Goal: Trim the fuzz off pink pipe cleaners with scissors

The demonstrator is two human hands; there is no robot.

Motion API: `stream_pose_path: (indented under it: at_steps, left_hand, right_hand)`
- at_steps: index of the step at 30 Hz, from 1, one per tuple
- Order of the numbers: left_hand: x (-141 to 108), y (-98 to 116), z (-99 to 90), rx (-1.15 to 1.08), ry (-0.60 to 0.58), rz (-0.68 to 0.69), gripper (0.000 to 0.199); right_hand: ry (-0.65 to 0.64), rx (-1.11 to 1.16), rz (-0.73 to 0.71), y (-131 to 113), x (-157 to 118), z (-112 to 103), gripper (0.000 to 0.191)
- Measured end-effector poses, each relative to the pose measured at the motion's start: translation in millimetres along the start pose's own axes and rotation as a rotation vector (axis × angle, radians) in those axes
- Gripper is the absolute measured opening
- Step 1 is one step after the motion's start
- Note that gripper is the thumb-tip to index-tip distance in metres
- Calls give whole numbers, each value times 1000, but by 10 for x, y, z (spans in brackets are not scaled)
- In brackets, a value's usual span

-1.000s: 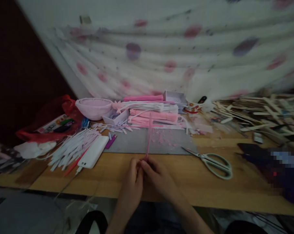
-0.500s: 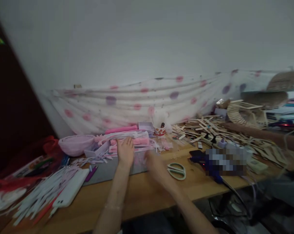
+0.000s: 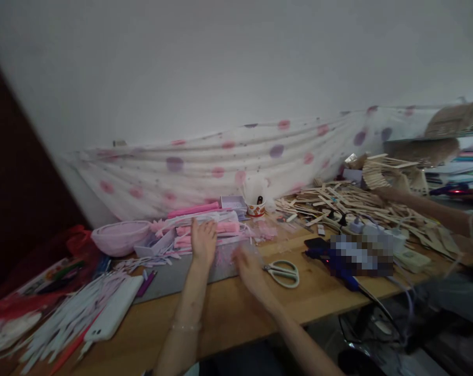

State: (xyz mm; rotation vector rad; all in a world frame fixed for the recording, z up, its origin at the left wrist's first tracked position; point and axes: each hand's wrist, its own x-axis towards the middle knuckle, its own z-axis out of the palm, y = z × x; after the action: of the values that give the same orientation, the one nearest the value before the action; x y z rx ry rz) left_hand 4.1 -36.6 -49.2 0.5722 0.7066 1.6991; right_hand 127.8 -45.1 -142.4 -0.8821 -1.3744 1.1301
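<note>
My left hand [image 3: 204, 243] is open, its fingers stretched out at the near edge of a pile of pink and white strip bundles [image 3: 227, 227]. Beside it my right hand [image 3: 247, 266] hovers at the edge of the grey mat [image 3: 168, 278]; motion smears its fingers, and whatever they may hold cannot be made out. Small pink bits [image 3: 224, 256] lie on the mat between both hands. Scissors with pale handles [image 3: 284, 274] rest on the wood just right of my right hand.
Left are a pink bowl [image 3: 121, 237], a white phone [image 3: 115, 308] and loose pale strips [image 3: 62, 326]. At right lie a blue glue gun [image 3: 340, 269], cables and many wooden sticks [image 3: 338, 201]. A co-worker's arm [image 3: 424, 204] reaches in from the right.
A co-worker's arm has come in from the right over the wooden sticks. The view has shifted slightly. My hands stay in nearly the same place over the mat.
</note>
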Motion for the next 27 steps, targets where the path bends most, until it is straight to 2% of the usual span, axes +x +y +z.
stream_pose_path:
  at_steps: [3, 6, 9, 13, 16, 21, 27]
  left_hand:
    - [-112, -60, 36, 44, -140, -53, 36]
    - [-210, -106, 43, 80, -204, -31, 18]
    - [-271, -114, 25, 108, -238, -16, 18]
    - [-306, -87, -23, 143, -265, -2, 21]
    - [-314, -71, -67, 178, -248, 13, 14]
    - [-303, -44, -86, 198, -156, 52, 20]
    - [-165, 223, -64, 187, -31, 179, 21]
  right_hand:
    - [-161, 11, 165, 36, -82, 107, 30]
    - [-268, 54, 273, 30, -180, 104, 28]
    - [-335, 104, 310, -24, -253, 44, 31]
    - [-354, 166, 275, -164, -314, -16, 43]
    - [-326, 187, 237, -271, -346, -26, 47]
    - [-278, 144, 186, -385, -380, -16, 46]
    - [-243, 18, 140, -459, -487, -230, 45]
